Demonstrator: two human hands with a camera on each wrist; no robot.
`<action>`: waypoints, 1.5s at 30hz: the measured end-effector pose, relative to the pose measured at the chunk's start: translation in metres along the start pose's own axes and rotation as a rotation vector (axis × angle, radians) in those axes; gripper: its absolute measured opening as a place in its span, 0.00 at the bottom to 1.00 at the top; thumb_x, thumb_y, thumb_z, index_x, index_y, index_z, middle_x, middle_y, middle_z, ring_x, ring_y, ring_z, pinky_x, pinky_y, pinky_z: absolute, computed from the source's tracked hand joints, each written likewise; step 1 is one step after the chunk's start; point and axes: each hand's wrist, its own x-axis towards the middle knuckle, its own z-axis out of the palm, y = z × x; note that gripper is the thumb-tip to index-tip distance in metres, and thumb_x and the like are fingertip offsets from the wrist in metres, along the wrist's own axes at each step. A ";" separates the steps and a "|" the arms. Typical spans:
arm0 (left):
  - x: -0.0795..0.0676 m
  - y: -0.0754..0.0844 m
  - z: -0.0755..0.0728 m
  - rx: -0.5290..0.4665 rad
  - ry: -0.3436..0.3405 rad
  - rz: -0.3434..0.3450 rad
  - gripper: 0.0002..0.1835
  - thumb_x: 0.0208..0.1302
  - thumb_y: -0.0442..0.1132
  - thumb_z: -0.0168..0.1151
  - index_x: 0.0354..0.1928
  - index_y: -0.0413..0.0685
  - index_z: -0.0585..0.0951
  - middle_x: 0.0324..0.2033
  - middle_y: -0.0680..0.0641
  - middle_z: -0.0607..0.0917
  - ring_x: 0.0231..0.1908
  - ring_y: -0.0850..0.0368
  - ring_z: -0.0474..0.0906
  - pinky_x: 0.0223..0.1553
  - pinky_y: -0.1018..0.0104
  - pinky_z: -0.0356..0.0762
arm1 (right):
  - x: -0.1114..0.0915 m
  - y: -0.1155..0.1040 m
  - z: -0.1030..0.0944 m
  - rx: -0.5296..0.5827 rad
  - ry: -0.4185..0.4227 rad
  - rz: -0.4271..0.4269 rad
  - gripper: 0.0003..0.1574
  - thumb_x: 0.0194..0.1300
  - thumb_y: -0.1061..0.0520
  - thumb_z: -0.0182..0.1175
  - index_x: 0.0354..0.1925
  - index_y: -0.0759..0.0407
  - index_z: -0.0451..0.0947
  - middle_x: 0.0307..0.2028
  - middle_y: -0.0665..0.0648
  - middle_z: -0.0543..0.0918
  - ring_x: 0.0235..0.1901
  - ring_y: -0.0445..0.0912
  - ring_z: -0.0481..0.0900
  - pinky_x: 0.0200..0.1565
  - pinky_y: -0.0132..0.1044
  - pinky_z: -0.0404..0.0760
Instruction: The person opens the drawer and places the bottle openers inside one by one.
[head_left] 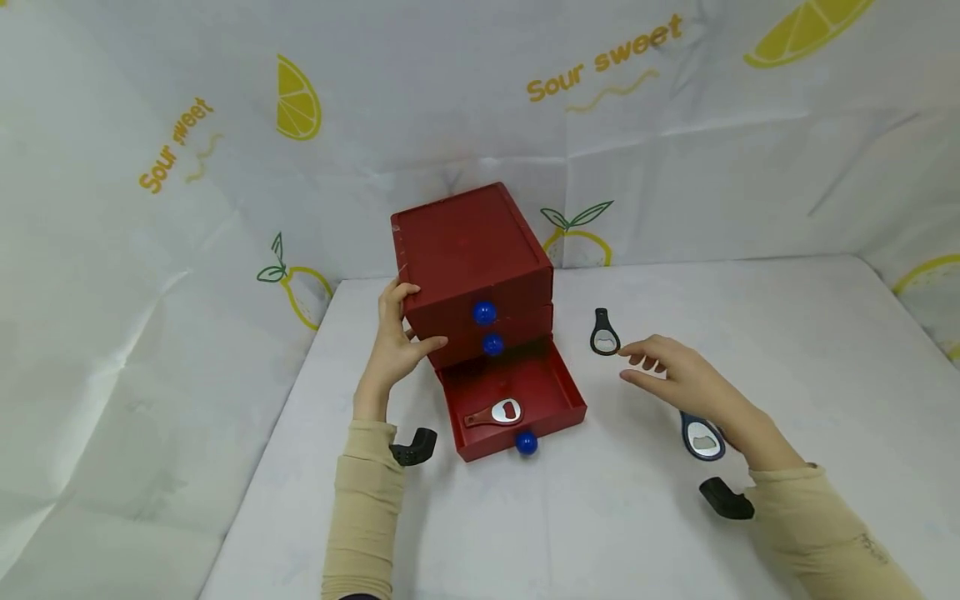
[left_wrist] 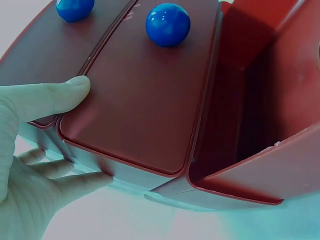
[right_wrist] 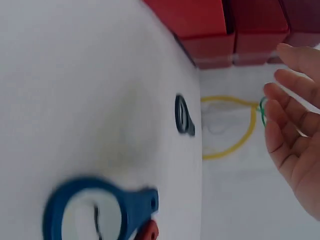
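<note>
A dark red drawer cabinet (head_left: 472,242) has three drawers with blue ball knobs. Its bottom drawer (head_left: 543,375) is pulled out and holds a red bottle opener (head_left: 495,412). My left hand (head_left: 393,350) grips the cabinet's left front corner. In the left wrist view, the thumb lies on the drawer fronts and the fingers along the side. Over the table, my right hand (head_left: 675,375) has loosely bent fingers and holds nothing. Its fingertips are close to a black bottle opener (head_left: 604,333). A blue bottle opener (head_left: 702,437) lies below the right wrist, its handle hidden in the head view.
A small red piece (right_wrist: 148,230) shows beside the blue opener's handle in the right wrist view. The white tablecloth (head_left: 600,517) meets a white backdrop (head_left: 450,92) with lemon prints behind the cabinet. Black wrist mounts (head_left: 726,498) stick out by both sleeves.
</note>
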 end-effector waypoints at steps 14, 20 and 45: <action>-0.003 0.005 0.000 0.051 -0.015 -0.001 0.43 0.51 0.23 0.65 0.66 0.46 0.53 0.71 0.38 0.40 0.67 0.35 0.56 0.56 0.36 0.67 | -0.051 0.047 -0.026 -0.080 -0.092 0.227 0.29 0.62 0.48 0.60 0.53 0.68 0.73 0.46 0.70 0.76 0.41 0.59 0.75 0.38 0.51 0.77; -0.004 -0.001 -0.001 0.013 0.016 -0.014 0.42 0.49 0.22 0.66 0.64 0.46 0.57 0.71 0.41 0.43 0.67 0.39 0.57 0.57 0.37 0.67 | -0.064 0.058 -0.025 -0.090 -0.157 0.302 0.38 0.58 0.43 0.62 0.56 0.69 0.70 0.48 0.75 0.73 0.42 0.63 0.74 0.35 0.52 0.77; -0.005 -0.005 0.002 -0.039 0.059 -0.005 0.42 0.48 0.23 0.67 0.64 0.48 0.58 0.72 0.43 0.45 0.68 0.42 0.57 0.58 0.37 0.65 | -0.089 0.076 -0.013 -0.117 -0.199 0.365 0.23 0.56 0.52 0.64 0.43 0.68 0.76 0.34 0.64 0.76 0.33 0.52 0.73 0.34 0.46 0.75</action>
